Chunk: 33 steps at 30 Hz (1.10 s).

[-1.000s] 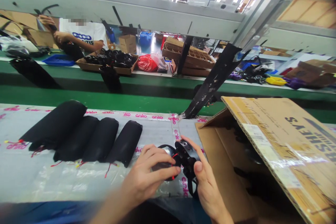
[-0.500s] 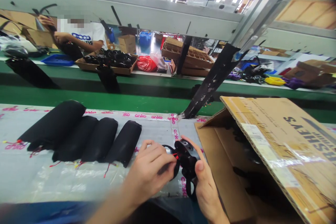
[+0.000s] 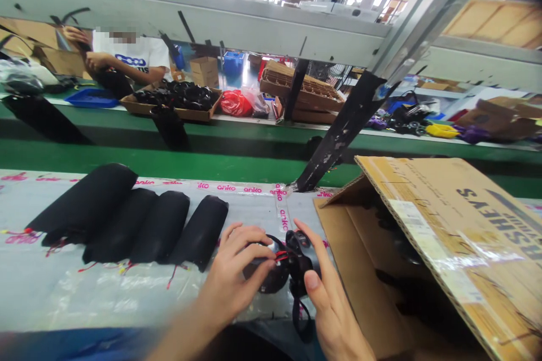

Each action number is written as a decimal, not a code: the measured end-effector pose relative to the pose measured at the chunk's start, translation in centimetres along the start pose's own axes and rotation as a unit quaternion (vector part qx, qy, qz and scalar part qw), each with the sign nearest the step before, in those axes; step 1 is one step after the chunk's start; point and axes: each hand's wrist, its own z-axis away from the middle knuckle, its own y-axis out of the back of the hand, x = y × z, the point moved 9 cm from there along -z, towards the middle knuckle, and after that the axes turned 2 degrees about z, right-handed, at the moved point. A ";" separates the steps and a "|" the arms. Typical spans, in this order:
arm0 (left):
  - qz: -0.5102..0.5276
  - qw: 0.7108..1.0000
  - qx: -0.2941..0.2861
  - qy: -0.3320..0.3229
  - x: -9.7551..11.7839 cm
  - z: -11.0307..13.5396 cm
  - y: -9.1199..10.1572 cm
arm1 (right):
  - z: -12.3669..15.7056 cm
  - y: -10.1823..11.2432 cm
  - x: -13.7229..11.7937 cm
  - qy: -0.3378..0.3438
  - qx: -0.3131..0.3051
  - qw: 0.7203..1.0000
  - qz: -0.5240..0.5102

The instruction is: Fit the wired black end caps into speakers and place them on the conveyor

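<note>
My left hand is closed round the side of a round, glossy black part, its fingertips close to red wires. Those wires run between this part and a black-and-silver housing beside it. My right hand grips the housing from the right, thumb in front and fingers behind. A black loop strap dangles below it. Left of my hands, several black fabric-covered cylinders lie side by side on the plastic-covered table, with thin red and yellow wires at their near ends.
An open cardboard box with dark parts inside stands close on my right. A black-wrapped post rises at the table's far edge. Across a green belt, a person works near a tray of black parts.
My left fingers have loosened and spread from their pinch at the red wires, showing more of the round part. The housing has turned slightly, and the strap hangs lower.
</note>
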 end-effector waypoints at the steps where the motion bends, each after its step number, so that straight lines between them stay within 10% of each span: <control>1: 0.004 1.000 0.002 -0.004 0.0 0.1 -0.1 | 0.0 -0.2 -0.4 0.008 -0.016 1.000 0.023; 13: 0.176 0.975 -0.012 0.135 -2.7 1.3 -1.9 | -0.3 -1.2 -2.3 0.020 -0.097 0.986 0.133; 19: 0.438 0.863 0.050 0.245 -6.0 3.4 -2.0 | -1.8 0.4 -2.9 0.054 -0.027 0.985 0.164; 28: 0.311 0.919 -0.040 0.238 -5.6 2.5 -3.5 | -1.5 -0.8 0.3 -0.047 -0.078 0.992 0.085; 33: 0.334 0.908 -0.007 0.253 -5.4 4.3 -4.1 | 0.6 -1.4 4.1 -0.079 0.077 0.990 -0.083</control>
